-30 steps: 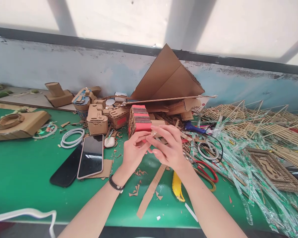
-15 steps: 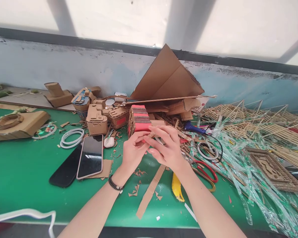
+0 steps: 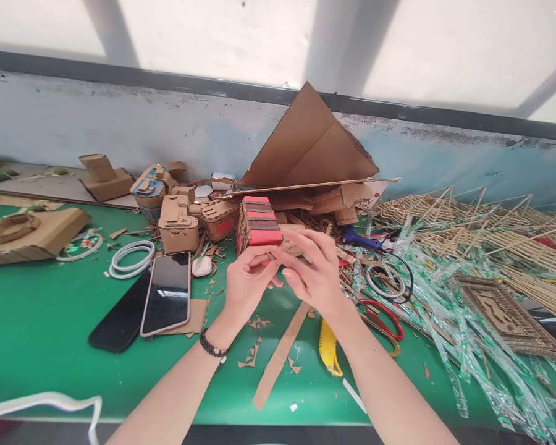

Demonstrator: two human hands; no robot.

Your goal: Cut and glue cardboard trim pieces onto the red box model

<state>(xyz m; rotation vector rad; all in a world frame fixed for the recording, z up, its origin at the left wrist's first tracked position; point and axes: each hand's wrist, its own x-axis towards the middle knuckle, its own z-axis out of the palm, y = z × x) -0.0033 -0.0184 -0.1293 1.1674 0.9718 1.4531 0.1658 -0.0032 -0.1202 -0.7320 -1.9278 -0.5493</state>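
Note:
My left hand (image 3: pixel 246 283) and my right hand (image 3: pixel 315 275) meet fingertip to fingertip above the middle of the table. Pinched between them is a small cardboard piece (image 3: pixel 272 256), mostly covered by the fingers. Just behind the left fingers stands a cardboard block with red and brown stripes (image 3: pixel 261 222). A long cardboard strip (image 3: pixel 282 355) lies on the green table below the hands, with small cardboard scraps (image 3: pixel 250 357) around it. Beside my right forearm rests a yellow cutter (image 3: pixel 328 347).
Left are two phones (image 3: pixel 167 293), an earphone case (image 3: pixel 202 266) and a coiled white cable (image 3: pixel 131 259). Cardboard models (image 3: pixel 178 225) stand behind. To the right lie red-handled scissors (image 3: pixel 384 315), a blue glue gun (image 3: pixel 359 237), plastic wrappers (image 3: pixel 445 321) and bamboo sticks (image 3: pixel 467 228).
The fingers have shifted slightly around the small cardboard piece, which shows less now. Both hands stay in nearly the same place; the view has moved a little.

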